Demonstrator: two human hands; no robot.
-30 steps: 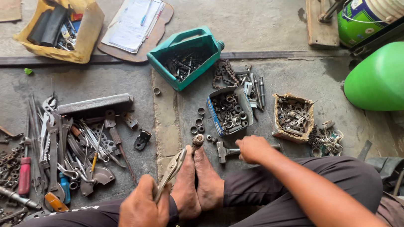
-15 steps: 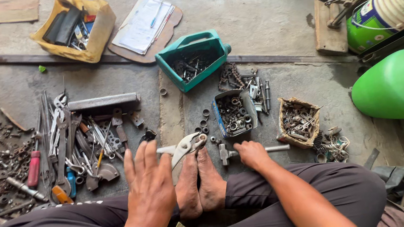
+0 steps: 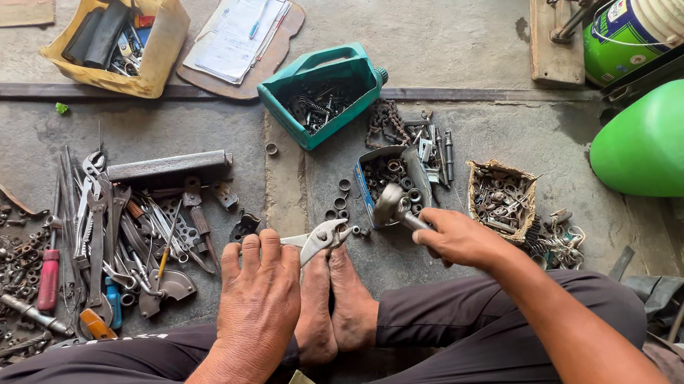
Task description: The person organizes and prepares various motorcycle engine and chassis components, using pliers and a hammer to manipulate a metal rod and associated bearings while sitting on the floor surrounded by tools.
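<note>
A pair of silver pliers (image 3: 321, 239) is gripped by the left hand (image 3: 261, 289), jaws pointing right above the bare feet (image 3: 335, 303). A grey metal part (image 3: 392, 205) is clasped in the right hand (image 3: 457, 239), just before a small box of nuts (image 3: 391, 177) on the floor (image 3: 442, 12).

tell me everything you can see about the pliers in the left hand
The pliers are bare grey metal, the adjustable slip-joint kind, with curved jaws slightly parted and pointing right. They lie nearly level above the person's bare feet. The left hand covers the handles, so only the head, pivot and a short pale stretch of handle show. The jaw tips sit apart from the metal part held in the right hand. Nothing is gripped between the jaws.
</note>
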